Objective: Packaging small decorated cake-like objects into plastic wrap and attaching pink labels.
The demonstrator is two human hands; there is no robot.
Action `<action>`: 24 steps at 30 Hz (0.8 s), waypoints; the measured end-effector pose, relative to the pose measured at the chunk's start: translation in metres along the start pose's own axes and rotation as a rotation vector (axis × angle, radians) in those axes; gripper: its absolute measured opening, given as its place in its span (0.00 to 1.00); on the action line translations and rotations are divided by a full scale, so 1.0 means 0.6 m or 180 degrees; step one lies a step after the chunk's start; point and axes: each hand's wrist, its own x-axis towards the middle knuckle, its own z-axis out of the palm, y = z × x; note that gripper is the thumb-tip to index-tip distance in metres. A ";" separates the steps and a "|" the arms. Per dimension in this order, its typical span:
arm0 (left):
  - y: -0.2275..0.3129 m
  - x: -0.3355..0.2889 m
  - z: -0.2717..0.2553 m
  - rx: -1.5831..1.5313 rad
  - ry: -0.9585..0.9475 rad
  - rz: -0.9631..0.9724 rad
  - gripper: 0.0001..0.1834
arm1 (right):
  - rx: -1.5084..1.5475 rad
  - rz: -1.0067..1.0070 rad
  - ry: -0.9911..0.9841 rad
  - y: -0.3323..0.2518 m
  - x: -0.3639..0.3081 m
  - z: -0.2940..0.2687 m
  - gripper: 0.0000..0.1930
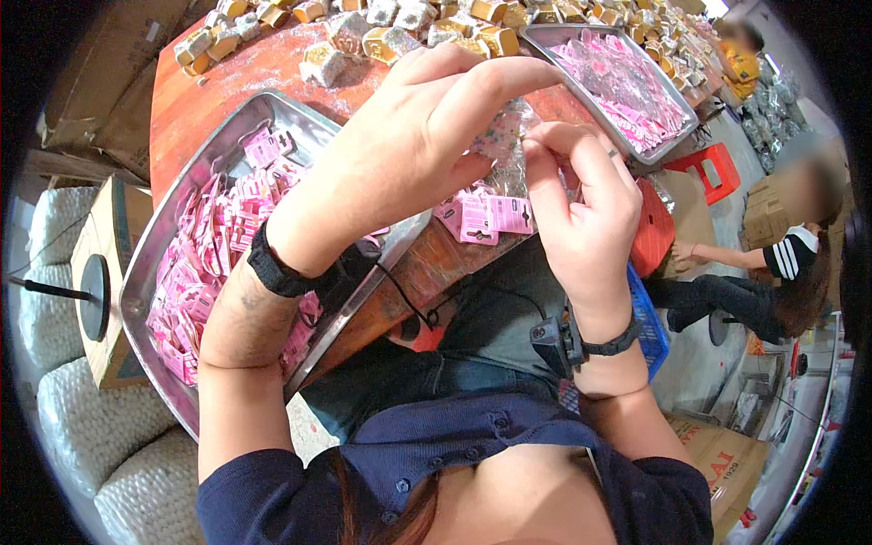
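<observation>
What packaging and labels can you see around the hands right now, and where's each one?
Clear sparkly packet: pinched between the left hand and right hand, see-through with coloured specks.
Pink header cards: on the table edge just below the hands, small rectangles.
Left metal tray: heaped with pink packets.
Right metal tray: pink-and-clear packets, far side.
Gold boxes: small, along the far table edge.
Cardboard box: brown, lower right floor.
</observation>
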 end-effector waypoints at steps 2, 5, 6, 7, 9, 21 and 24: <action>0.005 0.003 -0.003 0.0123 -0.0100 -0.0066 0.36 | 0.0049 0.0081 0.0007 0.001 -0.004 0.003 0.05; 0.004 0.002 0.000 0.0063 -0.0117 -0.0146 0.34 | 0.0107 0.0201 0.0014 0.000 -0.008 0.007 0.05; 0.003 0.002 0.001 0.0059 -0.0118 -0.0146 0.34 | 0.0113 0.0242 0.0015 0.000 -0.009 0.007 0.06; 0.003 0.001 0.002 0.0022 -0.0110 -0.0155 0.34 | 0.0111 0.0245 0.0015 0.001 -0.010 0.008 0.06; 0.003 0.001 0.004 -0.0021 -0.0101 -0.0161 0.34 | 0.0096 0.0265 0.0042 0.002 -0.013 0.009 0.06; -0.005 0.000 0.020 0.0403 -0.0035 0.0317 0.43 | -0.0375 0.0303 -0.0176 -0.004 -0.016 0.006 0.07; -0.003 0.000 0.023 0.0536 -0.0056 0.0443 0.42 | -0.0870 0.0043 -0.0343 -0.006 -0.014 0.002 0.08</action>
